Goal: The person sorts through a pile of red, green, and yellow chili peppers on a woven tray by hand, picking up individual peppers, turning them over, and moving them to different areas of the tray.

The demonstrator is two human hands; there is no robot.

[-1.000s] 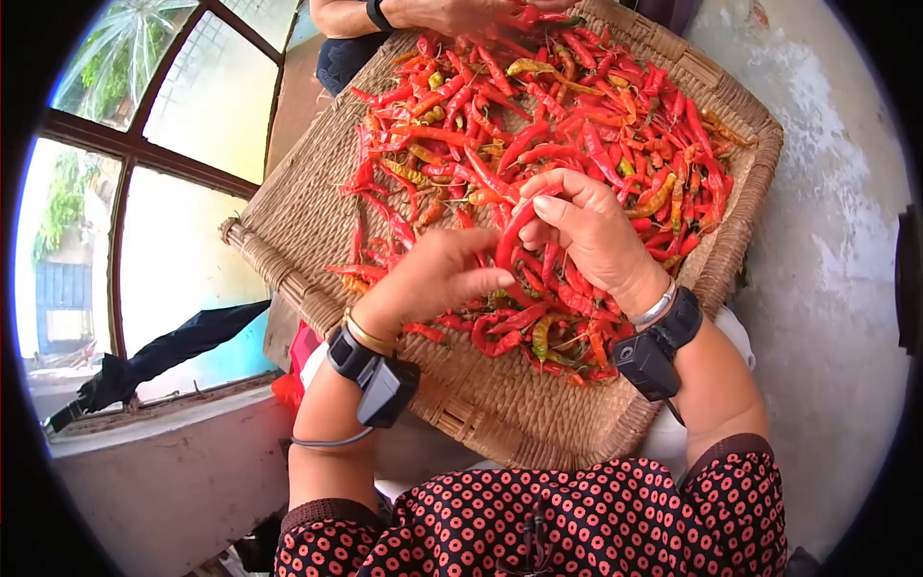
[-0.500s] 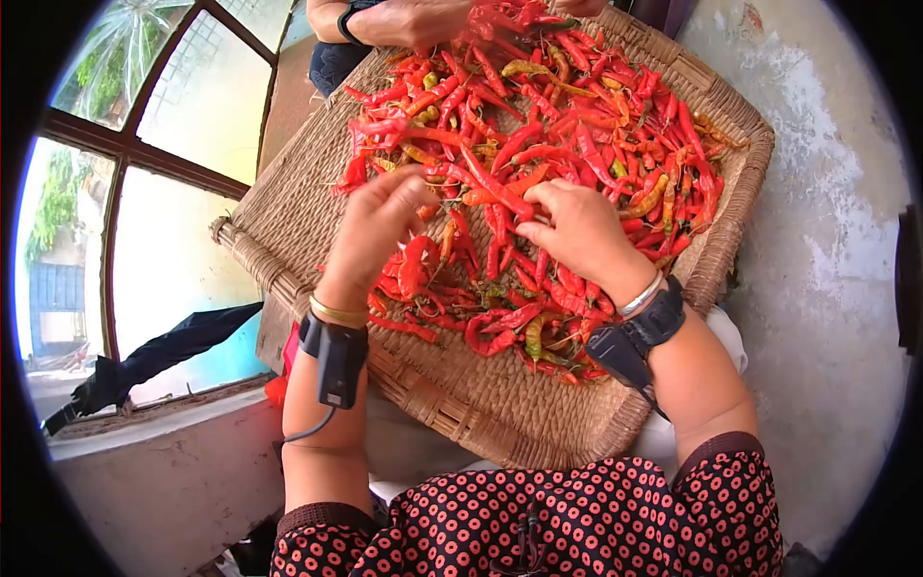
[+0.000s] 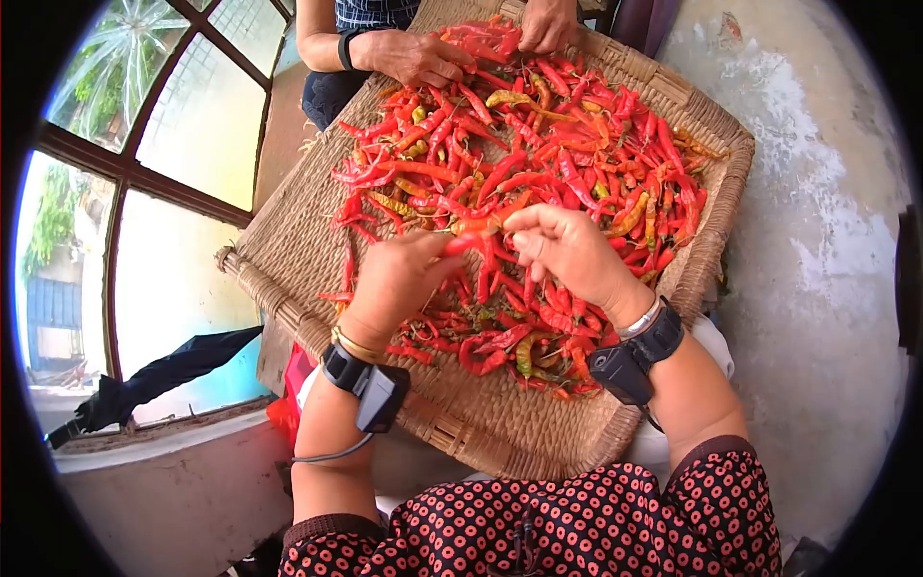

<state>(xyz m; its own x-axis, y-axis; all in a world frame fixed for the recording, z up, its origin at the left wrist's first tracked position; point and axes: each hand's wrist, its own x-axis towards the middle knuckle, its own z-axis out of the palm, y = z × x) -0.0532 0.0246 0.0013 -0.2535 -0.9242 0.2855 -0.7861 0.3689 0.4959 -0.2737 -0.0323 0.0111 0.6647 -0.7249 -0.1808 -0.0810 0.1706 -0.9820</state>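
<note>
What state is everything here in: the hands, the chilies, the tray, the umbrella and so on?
Left hand: closed on a red chili.
Right hand: fingers bent; grip unclear.
Chilies: loosely heaped, mostly red, some yellowish.
Tray: partly covered, near edge bare.
Other person's hands: among chilies at the far edge.
Wrist devices: strapped on.
Umbrella: furled.

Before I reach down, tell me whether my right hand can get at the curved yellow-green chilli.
Probably yes: the yellow-green chilli lies uncovered on top, nearer you than the right hand, and the left hand is off to one side.
</note>
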